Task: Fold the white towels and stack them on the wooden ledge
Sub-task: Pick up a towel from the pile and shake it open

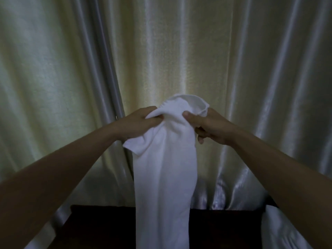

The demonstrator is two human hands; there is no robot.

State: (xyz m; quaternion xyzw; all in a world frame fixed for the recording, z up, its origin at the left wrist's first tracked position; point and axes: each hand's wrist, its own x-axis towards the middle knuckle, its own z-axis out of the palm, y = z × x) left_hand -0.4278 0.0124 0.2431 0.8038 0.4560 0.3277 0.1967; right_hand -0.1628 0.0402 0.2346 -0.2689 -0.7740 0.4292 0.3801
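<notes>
Towel (165, 159) hangs mid-frame, top edge pinched by my left hand (138, 123) and right hand (212, 128), raised so it drapes straight above the wooden ledge (100, 225) for folding.

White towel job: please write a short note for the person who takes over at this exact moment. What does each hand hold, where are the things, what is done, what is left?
Left hand: grips the top edge of the white towel, on its left side.
Right hand: pinches the same top edge, on its right side.
Towel: held up in front of the curtain, bunched at the top, hanging down long and unfolded over the dark wooden ledge.
More white cloth lies at the ledge's right; I cannot tell whether it is folded.
Done: no folded stack is visible on the ledge.
Left: spread this towel, fold it, set it on the ledge, then the others.
</notes>
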